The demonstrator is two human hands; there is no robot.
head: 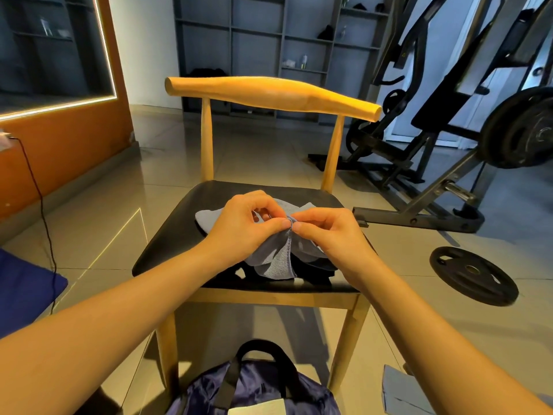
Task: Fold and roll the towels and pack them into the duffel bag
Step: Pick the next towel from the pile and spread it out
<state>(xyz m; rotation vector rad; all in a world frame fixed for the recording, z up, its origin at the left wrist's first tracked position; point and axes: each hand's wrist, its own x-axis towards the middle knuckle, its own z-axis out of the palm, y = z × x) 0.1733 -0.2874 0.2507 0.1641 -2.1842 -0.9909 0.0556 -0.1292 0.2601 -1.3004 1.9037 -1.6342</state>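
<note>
Towel on chair, bag before

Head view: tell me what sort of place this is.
Probably a gym, perhaps its changing area: a plate-loaded weight machine stands at right, a loose weight plate lies on the tiled floor, and open shelves stand behind.

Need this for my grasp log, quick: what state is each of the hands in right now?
Left hand: closed, pinching the grey towel at its edge.
Right hand: closed, pinching the same towel right beside it.
</note>
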